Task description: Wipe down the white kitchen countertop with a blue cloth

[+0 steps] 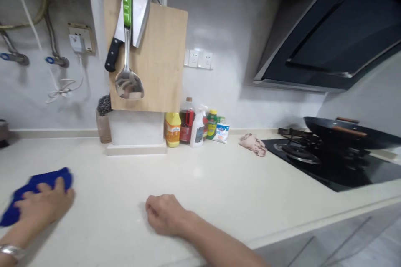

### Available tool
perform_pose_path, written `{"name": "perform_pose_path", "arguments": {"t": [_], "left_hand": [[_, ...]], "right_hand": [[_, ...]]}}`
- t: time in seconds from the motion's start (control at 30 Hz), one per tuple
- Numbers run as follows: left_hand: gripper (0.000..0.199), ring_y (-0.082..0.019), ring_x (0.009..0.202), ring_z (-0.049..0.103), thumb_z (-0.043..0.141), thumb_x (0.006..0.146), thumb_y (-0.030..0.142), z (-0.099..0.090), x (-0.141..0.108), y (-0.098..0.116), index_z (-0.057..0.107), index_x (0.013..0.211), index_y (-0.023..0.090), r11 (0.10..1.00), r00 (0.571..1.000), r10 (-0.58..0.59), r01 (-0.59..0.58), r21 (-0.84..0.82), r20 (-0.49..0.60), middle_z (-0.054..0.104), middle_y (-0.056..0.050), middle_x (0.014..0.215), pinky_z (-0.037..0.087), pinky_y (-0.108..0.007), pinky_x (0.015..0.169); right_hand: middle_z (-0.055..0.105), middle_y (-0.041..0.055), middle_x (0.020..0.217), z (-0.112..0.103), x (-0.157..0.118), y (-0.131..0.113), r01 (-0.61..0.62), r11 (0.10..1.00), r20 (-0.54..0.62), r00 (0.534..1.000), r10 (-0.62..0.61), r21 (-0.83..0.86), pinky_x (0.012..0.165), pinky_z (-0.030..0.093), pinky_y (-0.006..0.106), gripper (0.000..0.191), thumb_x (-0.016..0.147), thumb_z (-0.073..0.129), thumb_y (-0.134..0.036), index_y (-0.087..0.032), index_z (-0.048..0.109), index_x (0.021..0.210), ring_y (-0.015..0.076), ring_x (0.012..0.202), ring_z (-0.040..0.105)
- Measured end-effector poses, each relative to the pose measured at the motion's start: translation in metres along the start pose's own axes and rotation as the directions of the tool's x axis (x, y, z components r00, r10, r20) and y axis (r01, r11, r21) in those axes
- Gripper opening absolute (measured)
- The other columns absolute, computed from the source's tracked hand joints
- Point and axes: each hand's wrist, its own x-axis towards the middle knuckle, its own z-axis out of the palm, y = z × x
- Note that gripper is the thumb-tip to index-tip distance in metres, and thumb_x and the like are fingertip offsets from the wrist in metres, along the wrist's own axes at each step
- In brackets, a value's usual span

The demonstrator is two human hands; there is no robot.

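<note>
At the left, my left hand (46,204) presses down on a dark blue cloth (23,194) lying on the white countertop (125,183). Its fingers are bent and somewhat spread over the fabric, slightly blurred, and hold it against the surface. Part of the cloth is hidden under the palm. A silver bracelet (12,251) circles that wrist. My right hand (166,215) rests on the counter near the middle, curled into a loose fist, with nothing showing in it. The forearm stretches back to the lower right.
Bottles, including a white spray bottle (197,130), line the wall. A crumpled pinkish cloth (253,144) lies beside the gas stove (316,167), which carries a wok (351,131). A cutting board (163,58), cleaver (140,16) and spatula (129,83) hang above a white ledge (138,149).
</note>
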Motion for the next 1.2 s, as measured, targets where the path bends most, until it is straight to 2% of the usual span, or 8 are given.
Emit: {"name": "perform_pose_path", "arguments": {"t": [0.07, 0.27, 0.43, 0.57, 0.67, 0.83, 1.07, 1.2], "left_hand": [[0.066, -0.042, 0.119, 0.052, 0.013, 0.092, 0.039, -0.015, -0.039, 0.016, 0.033, 0.150, 0.013, 0.986, 0.991, 0.128, -0.130, 0.100, 0.023, 0.047, -0.022, 0.144, 0.038, -0.052, 0.094], [0.064, -0.040, 0.140, 0.033, 0.029, 0.093, 0.040, -0.036, -0.123, 0.059, 0.027, 0.153, 0.016, 0.918, 0.919, 0.394, -0.394, 0.045, 0.023, 0.031, -0.019, 0.156, 0.029, -0.052, 0.113], [0.063, -0.038, 0.144, 0.023, 0.041, 0.091, 0.034, -0.041, -0.182, 0.077, 0.030, 0.152, 0.023, 0.761, 0.773, 0.633, -0.633, -0.140, -0.052, 0.025, -0.014, 0.157, 0.026, -0.055, 0.117], [0.061, -0.034, 0.146, 0.021, 0.045, 0.093, 0.036, -0.035, -0.207, 0.076, 0.031, 0.151, 0.030, 0.556, 0.599, 0.777, -0.797, -0.238, -0.191, 0.027, -0.007, 0.158, 0.027, -0.057, 0.117], [0.059, -0.033, 0.145, 0.023, 0.046, 0.094, 0.037, -0.028, -0.207, 0.067, 0.031, 0.151, 0.032, 0.503, 0.558, 0.795, -0.826, -0.255, -0.240, 0.029, -0.006, 0.157, 0.030, -0.057, 0.116], [0.057, -0.032, 0.145, 0.024, 0.044, 0.094, 0.039, -0.014, -0.184, 0.029, 0.032, 0.149, 0.036, 0.559, 0.610, 0.761, -0.789, -0.255, -0.220, 0.027, -0.005, 0.158, 0.031, -0.057, 0.116], [0.060, -0.031, 0.147, 0.021, 0.037, 0.093, 0.051, 0.002, -0.128, -0.068, 0.033, 0.150, 0.031, 0.829, 0.852, 0.520, -0.521, -0.205, -0.063, 0.023, -0.005, 0.159, 0.022, -0.053, 0.120], [0.062, -0.031, 0.148, 0.018, 0.037, 0.092, 0.048, 0.004, -0.096, -0.108, 0.031, 0.151, 0.028, 0.925, 0.934, 0.357, -0.351, -0.144, 0.020, 0.022, -0.007, 0.159, 0.018, -0.050, 0.120]], "right_hand": [[0.071, 0.0046, 0.082, -0.001, -0.003, 0.000, -0.006, 1.000, -0.032, 0.999, 0.005, -0.022, 0.060, 0.033, 0.028, 0.015, 0.086, 0.051, -0.022, -0.020, 0.059, 0.098, 0.0199, 0.069, 0.063], [0.071, 0.0057, 0.083, -0.012, -0.004, 0.004, -0.120, 0.992, -0.208, 0.970, 0.126, 0.041, 0.064, 0.034, 0.027, 0.017, 0.090, 0.046, -0.015, -0.018, 0.059, 0.100, 0.0191, 0.073, 0.063], [0.067, 0.0023, 0.078, -0.010, -0.004, 0.014, -0.150, 0.968, -0.391, 0.893, 0.221, 0.203, 0.065, 0.040, 0.027, 0.019, 0.091, 0.042, -0.017, -0.020, 0.059, 0.101, 0.0178, 0.069, 0.061], [0.066, 0.0061, 0.100, -0.007, -0.010, 0.016, 0.058, 0.959, -0.520, 0.848, 0.099, 0.276, 0.081, 0.048, 0.032, 0.024, 0.089, 0.043, -0.017, -0.020, 0.057, 0.109, 0.0180, 0.084, 0.063], [0.063, 0.0081, 0.114, -0.003, -0.016, 0.013, 0.221, 0.945, -0.501, 0.862, -0.074, 0.240, 0.094, 0.047, 0.036, 0.030, 0.088, 0.044, -0.014, -0.022, 0.054, 0.115, 0.0204, 0.104, 0.059], [0.061, 0.0084, 0.113, 0.008, -0.021, 0.021, 0.203, 0.958, -0.427, 0.899, -0.099, 0.205, 0.091, 0.049, 0.037, 0.029, 0.089, 0.041, -0.011, -0.022, 0.052, 0.113, 0.0207, 0.102, 0.059], [0.060, 0.0057, 0.100, 0.007, -0.024, 0.021, 0.142, 0.953, -0.388, 0.921, -0.029, 0.267, 0.082, 0.049, 0.034, 0.021, 0.091, 0.038, -0.012, -0.022, 0.052, 0.104, 0.0192, 0.090, 0.059], [0.062, 0.0049, 0.100, 0.007, -0.026, 0.013, 0.130, 0.959, -0.340, 0.940, -0.038, 0.252, 0.082, 0.049, 0.035, 0.022, 0.092, 0.037, -0.014, -0.023, 0.052, 0.104, 0.0194, 0.088, 0.060]]}}
